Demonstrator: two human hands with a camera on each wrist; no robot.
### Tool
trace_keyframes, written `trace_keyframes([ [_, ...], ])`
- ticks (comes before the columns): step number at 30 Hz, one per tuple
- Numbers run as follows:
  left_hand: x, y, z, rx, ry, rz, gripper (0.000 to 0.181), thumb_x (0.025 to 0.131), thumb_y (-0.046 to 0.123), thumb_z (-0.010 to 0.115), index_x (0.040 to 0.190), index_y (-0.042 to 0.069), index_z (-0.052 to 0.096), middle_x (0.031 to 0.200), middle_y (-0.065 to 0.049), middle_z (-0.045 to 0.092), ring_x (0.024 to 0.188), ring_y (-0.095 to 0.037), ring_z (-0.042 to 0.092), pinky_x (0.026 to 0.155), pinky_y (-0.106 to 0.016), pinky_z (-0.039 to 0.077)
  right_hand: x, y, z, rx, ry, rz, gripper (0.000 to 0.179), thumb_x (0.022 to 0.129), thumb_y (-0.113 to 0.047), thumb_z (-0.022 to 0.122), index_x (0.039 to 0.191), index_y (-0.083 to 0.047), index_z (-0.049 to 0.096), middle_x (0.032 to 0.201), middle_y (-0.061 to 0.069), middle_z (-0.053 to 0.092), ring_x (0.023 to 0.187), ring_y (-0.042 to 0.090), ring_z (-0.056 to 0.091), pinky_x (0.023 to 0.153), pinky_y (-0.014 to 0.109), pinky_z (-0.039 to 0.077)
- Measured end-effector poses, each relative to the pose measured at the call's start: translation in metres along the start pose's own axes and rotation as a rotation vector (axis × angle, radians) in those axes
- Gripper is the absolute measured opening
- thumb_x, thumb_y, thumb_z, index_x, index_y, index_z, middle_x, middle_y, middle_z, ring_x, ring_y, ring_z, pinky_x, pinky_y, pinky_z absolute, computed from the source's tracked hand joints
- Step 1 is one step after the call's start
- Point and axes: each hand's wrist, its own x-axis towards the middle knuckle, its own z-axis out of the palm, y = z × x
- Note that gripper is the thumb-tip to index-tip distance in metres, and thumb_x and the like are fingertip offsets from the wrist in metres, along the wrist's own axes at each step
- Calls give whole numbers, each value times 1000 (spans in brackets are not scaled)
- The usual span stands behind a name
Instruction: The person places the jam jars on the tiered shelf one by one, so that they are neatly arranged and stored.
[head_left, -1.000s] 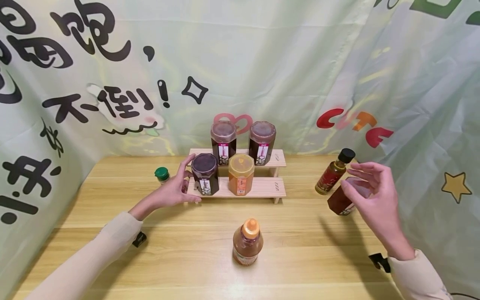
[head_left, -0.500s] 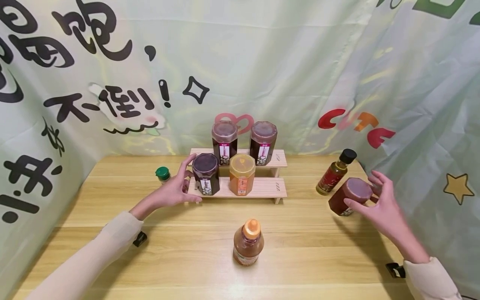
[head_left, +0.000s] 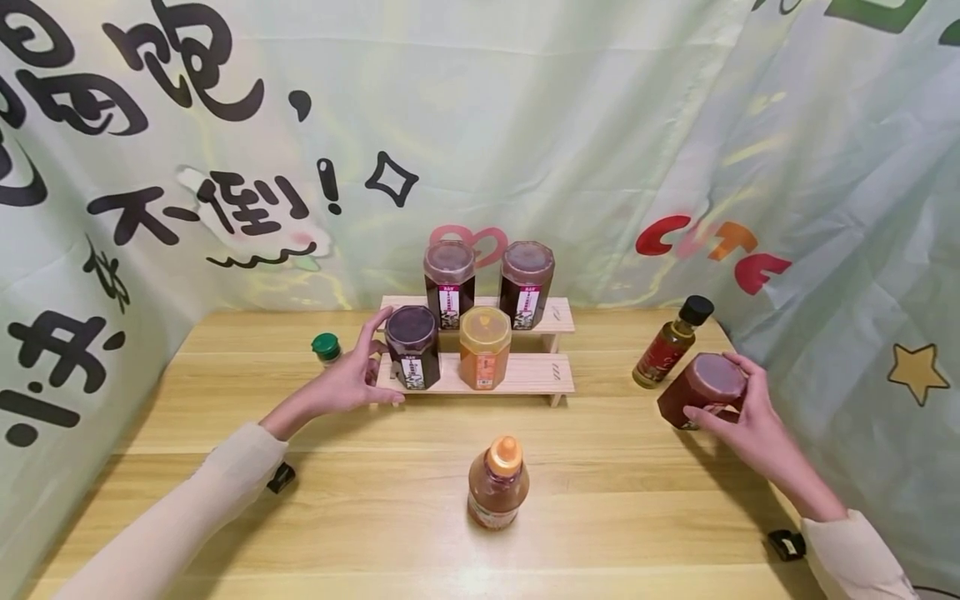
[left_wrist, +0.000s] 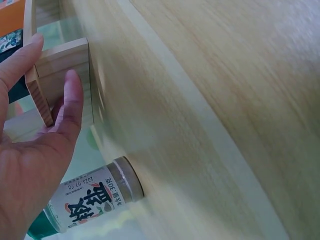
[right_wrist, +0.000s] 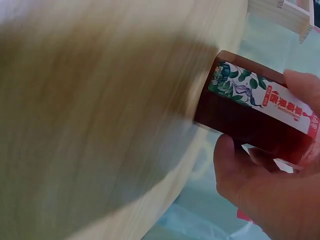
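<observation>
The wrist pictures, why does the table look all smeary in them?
Right wrist view: the table is streaked with blur, yet the dark jar label stays sharp. Left wrist view: softer blur, spice bottle readable. Head view: sharp, with curved edges.

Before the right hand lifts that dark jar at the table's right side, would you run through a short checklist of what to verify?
1. Right hand grips the dark jar, fingers curled round it: ok.
2. Jar's lid on: ok.
3. Jar clear of the black-capped bottle beside it, a small gap showing: ok.
4. Left hand steadies the left end of the wooden rack: ok.
5. Free spot on the rack's lower step, right of the orange jar: ok.
6. Orange-capped bottle stands away from the straight path to the rack: ok.
</observation>
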Motion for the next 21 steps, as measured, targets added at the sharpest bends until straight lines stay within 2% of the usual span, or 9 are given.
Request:
trace_keyframes([
  [7,0,0,0,16,-1,-2,143,81,1,97,173,44,-4,136,-31,61,63,-29,65,51,-49,60,-3,-5,-1,-29,10,1,97,93,2,85,163,0,18,140,27,49,101,-11,55,80,6,48],
  [15,-1,0,-1,29,1,7,142,82,4,97,173,42,-4,135,-30,62,62,-27,63,49,-42,58,-12,-13,5,-87,56,15,97,90,-4,90,164,0,26,135,29,55,101,-12,53,79,5,47],
  [21,-1,0,0,28,-1,2,142,82,4,97,173,42,-4,136,-31,62,63,-28,64,50,-48,60,-18,-30,10,-122,86,-9,96,87,-10,94,161,-1,34,131,26,60,100,-10,54,80,6,48],
])
